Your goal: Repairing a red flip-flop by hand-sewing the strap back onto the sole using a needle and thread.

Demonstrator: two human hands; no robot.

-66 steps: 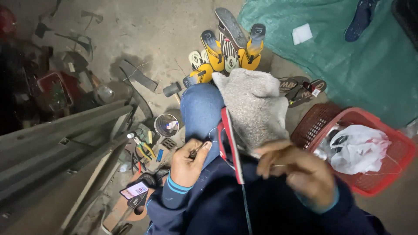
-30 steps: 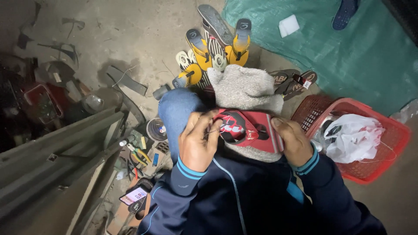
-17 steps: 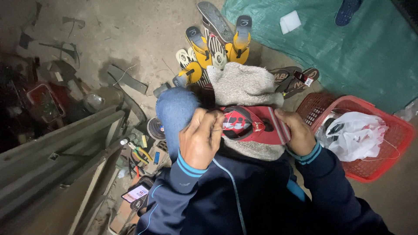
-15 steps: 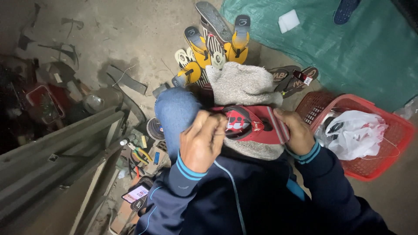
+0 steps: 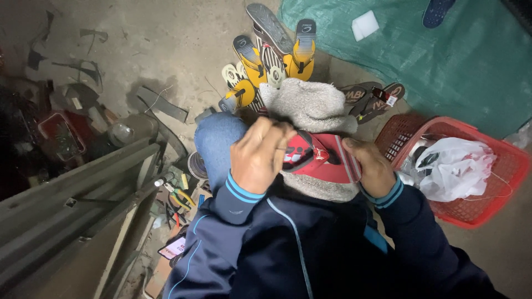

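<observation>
Centrally, a red sandal (image 5: 318, 160) lies across a grey cloth (image 5: 310, 108) on the person's lap, its long axis running left to right across the frame, its sole side mostly hidden. The left hand (image 5: 260, 158) has its grip closed over the sandal's left end; the right hand (image 5: 374, 169) clasps the right end. At right, a red basket (image 5: 482, 213) holds a white plastic bag (image 5: 457, 166). Above, yellow flip-flops (image 5: 277, 55) lie on the floor beside a green tarp (image 5: 443, 61) bearing a small white square label (image 5: 364, 25).
</observation>
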